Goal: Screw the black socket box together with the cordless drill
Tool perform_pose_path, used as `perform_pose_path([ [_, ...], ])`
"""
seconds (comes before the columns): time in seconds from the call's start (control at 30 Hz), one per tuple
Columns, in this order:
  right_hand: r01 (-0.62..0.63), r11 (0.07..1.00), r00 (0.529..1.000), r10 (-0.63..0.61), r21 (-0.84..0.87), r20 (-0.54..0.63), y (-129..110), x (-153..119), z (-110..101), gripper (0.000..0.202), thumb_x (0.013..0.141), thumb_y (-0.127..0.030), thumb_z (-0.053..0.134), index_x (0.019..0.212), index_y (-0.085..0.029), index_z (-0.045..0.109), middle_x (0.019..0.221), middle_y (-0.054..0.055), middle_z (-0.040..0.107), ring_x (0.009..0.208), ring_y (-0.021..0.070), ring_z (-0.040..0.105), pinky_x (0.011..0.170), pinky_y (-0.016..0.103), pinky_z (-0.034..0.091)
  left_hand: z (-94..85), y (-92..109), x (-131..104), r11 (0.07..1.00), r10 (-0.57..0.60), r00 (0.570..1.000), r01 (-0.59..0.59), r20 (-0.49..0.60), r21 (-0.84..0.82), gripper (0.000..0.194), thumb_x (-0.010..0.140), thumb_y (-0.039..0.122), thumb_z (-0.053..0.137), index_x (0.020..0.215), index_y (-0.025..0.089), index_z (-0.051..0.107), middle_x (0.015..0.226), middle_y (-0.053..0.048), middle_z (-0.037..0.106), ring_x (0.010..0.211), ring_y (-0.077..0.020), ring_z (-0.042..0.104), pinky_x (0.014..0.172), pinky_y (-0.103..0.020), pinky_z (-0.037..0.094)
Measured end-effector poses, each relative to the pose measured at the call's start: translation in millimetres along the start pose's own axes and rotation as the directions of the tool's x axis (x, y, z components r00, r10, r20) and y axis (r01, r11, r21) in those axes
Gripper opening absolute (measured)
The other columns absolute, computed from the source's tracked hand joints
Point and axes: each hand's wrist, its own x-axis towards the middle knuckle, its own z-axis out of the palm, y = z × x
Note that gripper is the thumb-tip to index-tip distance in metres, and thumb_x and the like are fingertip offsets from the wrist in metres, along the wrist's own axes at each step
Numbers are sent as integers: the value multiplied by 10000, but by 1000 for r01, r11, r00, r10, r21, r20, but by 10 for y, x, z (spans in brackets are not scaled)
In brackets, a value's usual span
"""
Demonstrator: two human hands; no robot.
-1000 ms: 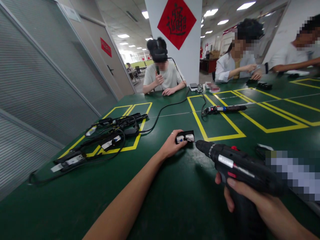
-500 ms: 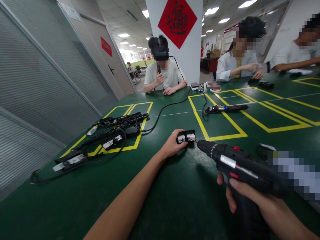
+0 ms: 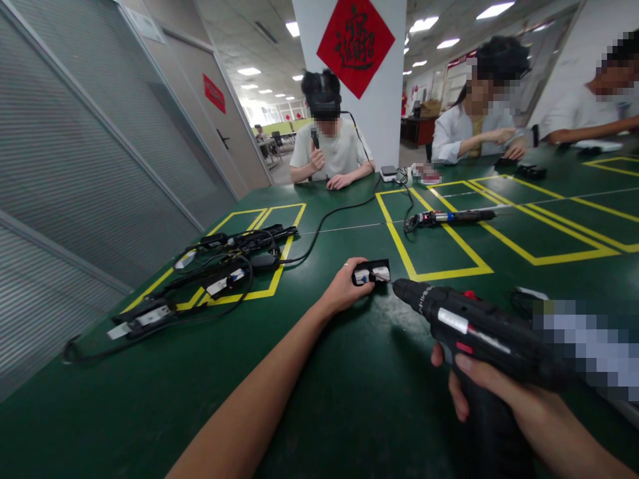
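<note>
My left hand (image 3: 345, 286) is closed around one end of a small black box-like part (image 3: 382, 271) with white labels, holding it against the green table. In my right hand (image 3: 494, 386) is a black cordless drill (image 3: 479, 326), its grip wrapped by my fingers and its chuck aimed left at the part. The thin bit reaches the part's near right side; whether it touches a screw is too small to tell. Part of the black part is hidden behind my left fingers.
Black adapters with cables (image 3: 224, 269) lie inside yellow tape outlines on the left. A pen-like tool (image 3: 454, 216) with a coiled cord rests beyond the drill. Across the green table (image 3: 339, 372) sit several people; one holds a small dark object (image 3: 314, 138).
The drill has shifted very slightly left. My left hand and the black part stay in place. The person opposite has moved a little to the right.
</note>
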Motion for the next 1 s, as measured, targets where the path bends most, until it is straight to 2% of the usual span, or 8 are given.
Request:
perform_pose_path([
  [0.13,24,1000,1000,-24,-17,9,-19,14,7,266,895,-442,490,898,-216,629,550,-17,649,528,168,583,585,298,428,-7,9,-2,1000,-17,1000,17,7,-10,511,726,297,634,1200,191,476,1147,-77,561,1011,-204,572,910,-342,466],
  [0.37,-23,999,1000,22,-37,-19,-30,-7,24,274,888,-476,493,918,-225,600,549,-19,660,559,191,584,609,320,417,-20,1,-4,1000,0,1000,0,13,-6,518,730,305,635,1210,194,475,1140,-75,563,1018,-206,566,922,-348,458],
  [0.57,-24,999,999,23,-24,-22,5,-7,24,276,880,-487,502,866,-237,617,566,-18,666,597,204,601,693,345,420,-13,-15,4,1000,8,1000,-8,9,4,523,731,295,635,1217,196,469,1141,-76,560,1029,-210,559,939,-359,445],
  [1.0,-40,998,999,40,-41,1,-40,-7,26,311,882,-500,479,956,-225,605,556,-28,641,564,180,571,645,323,418,-15,-20,4,1000,-16,1000,16,12,4,503,758,310,625,1221,193,468,1157,-77,558,1030,-210,557,928,-354,448],
])
